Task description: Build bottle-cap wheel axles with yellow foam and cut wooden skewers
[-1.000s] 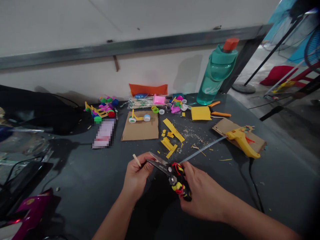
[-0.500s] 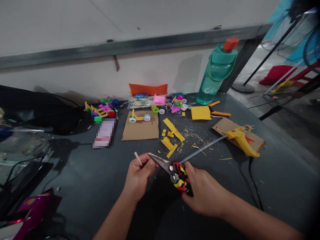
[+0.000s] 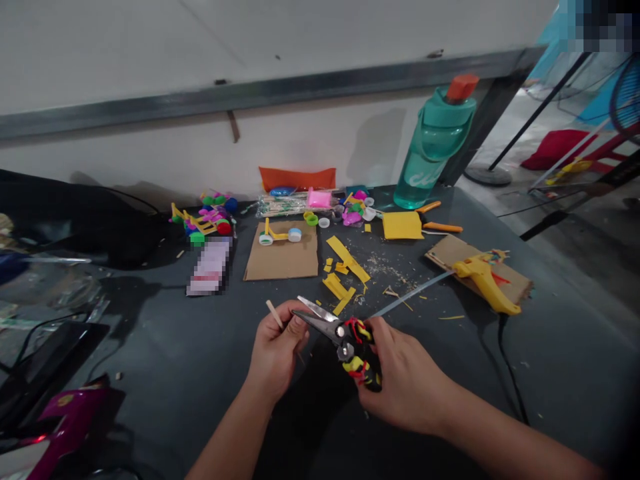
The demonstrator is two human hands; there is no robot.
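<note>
Thumb and fingers of my left hand (image 3: 277, 350) are closed on a thin wooden stick (image 3: 273, 312), whose pale end pokes up past the knuckles. My right hand (image 3: 405, 377) wraps the black, red and yellow handles of a pair of scissors (image 3: 340, 329). The blades are parted and point left, with the lower blade close to my left thumb; whether it touches the stick I cannot tell. Beyond my hands lie cut yellow strips (image 3: 349, 259). A small yellow scooter-like model with bottle-cap wheels (image 3: 280, 233) stands on a cardboard square (image 3: 285, 265).
On the right, a yellow glue gun (image 3: 487, 283) with a long glue stick rests on cardboard, its cable trailing forward. A teal bottle (image 3: 425, 150) stands at the back beside orange-handled scissors (image 3: 443, 227). Colourful models (image 3: 210, 217) and a purple object (image 3: 65, 420) are at left.
The scissors' blades have spread apart, and the handles in my right hand have opened wider. My left hand keeps hold of the stick, almost in the same place.
</note>
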